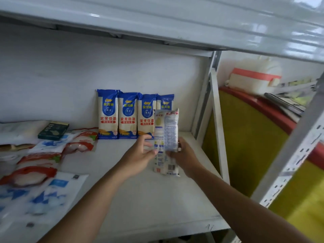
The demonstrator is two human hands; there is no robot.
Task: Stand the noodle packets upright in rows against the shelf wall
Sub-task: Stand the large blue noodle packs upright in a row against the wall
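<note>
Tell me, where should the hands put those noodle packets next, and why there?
Probably stand them upright in front of the blue row. Both hands, left hand and right hand, hold the pale packets upright above the shelf. Four blue packets already line the back wall, reaching almost to the side post, so a second row looks the likely spot.

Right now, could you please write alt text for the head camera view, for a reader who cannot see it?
Both hands, left and right, hold pale noodle packets upright above a white shelf. Four blue packets stand in a row against the back wall; more bags lie flat at left.
</note>
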